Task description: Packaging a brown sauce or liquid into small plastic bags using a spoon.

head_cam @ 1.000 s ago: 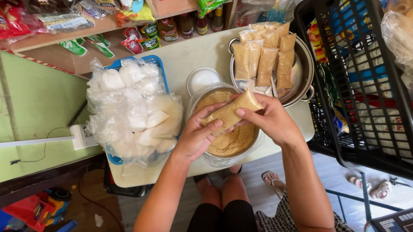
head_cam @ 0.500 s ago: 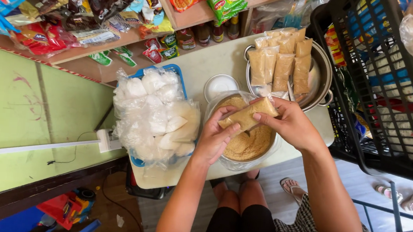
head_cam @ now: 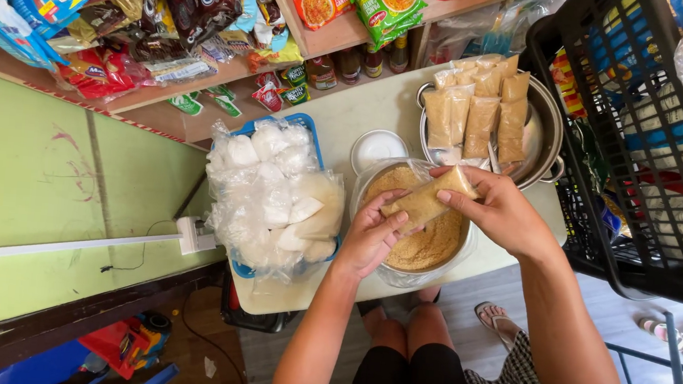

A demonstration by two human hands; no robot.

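Left hand [head_cam: 370, 236] gripped near-left end of small clear packet of brown sugar [head_cam: 426, 200], fingers curled shut around it. Right hand [head_cam: 501, 213] pinched far-right end of same packet, thumb and fingers closed on it. Packet held tilted, just above metal bowl [head_cam: 400, 276] lined with clear plastic and filled with loose brown sugar [head_cam: 435, 244]. Bowl sat on pale table [head_cam: 364, 108], near edge, right of centre. Just beyond bowl, small round white lid [head_cam: 378, 149]. Far right of that, steel pot [head_cam: 545, 131] holding row of filled brown sugar packets [head_cam: 482, 106], standing side by side. Left of bowl, touching it, blue basket [head_cam: 302, 121] heaped with clear bags of white powder [head_cam: 272, 191]. Black plastic crate [head_cam: 628, 158] at right, beside table. Far side: wooden shelves [head_cam: 229, 69] stacked with snack packets and bottles. Green wall [head_cam: 33, 184] at left with white socket strip [head_cam: 192, 235]. Knees in black shorts under table; sandal [head_cam: 498, 320] on floor.
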